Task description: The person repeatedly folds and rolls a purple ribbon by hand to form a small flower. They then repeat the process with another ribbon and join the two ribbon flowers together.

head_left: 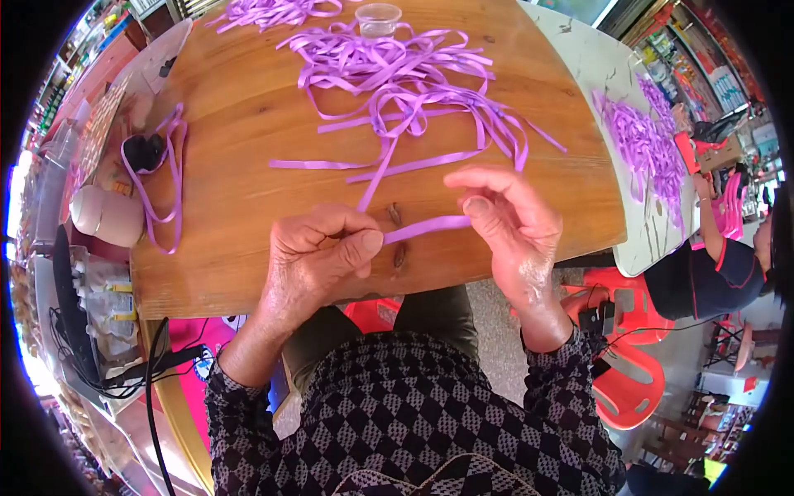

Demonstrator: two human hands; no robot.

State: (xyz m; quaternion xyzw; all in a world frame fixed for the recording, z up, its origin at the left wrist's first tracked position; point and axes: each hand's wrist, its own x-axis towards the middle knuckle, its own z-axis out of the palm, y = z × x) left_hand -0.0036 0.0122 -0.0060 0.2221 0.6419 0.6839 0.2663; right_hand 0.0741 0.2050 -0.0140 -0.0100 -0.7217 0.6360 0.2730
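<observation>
Over the near part of the wooden table, my left hand (318, 248) pinches a purple ribbon (426, 227) between thumb and bent fingers. From there the strip runs across to my right hand (517, 227), where it passes behind the thumb. The right index finger stands out above, apart from the thumb; the exact grip on the strip is partly hidden. Another length of ribbon rises from the left hand toward a loose heap of purple ribbons (389, 62) farther up the table. Several flat strips lie between the heap and my hands.
A small clear plastic cup (378, 21) stands at the heap's far edge. Ribbon loops hang around a dark object (145, 154) at the left. More ribbons (641, 136) lie on a white table (591, 74) to the right. Red stools (628, 388) and another person (715, 273) are at the right.
</observation>
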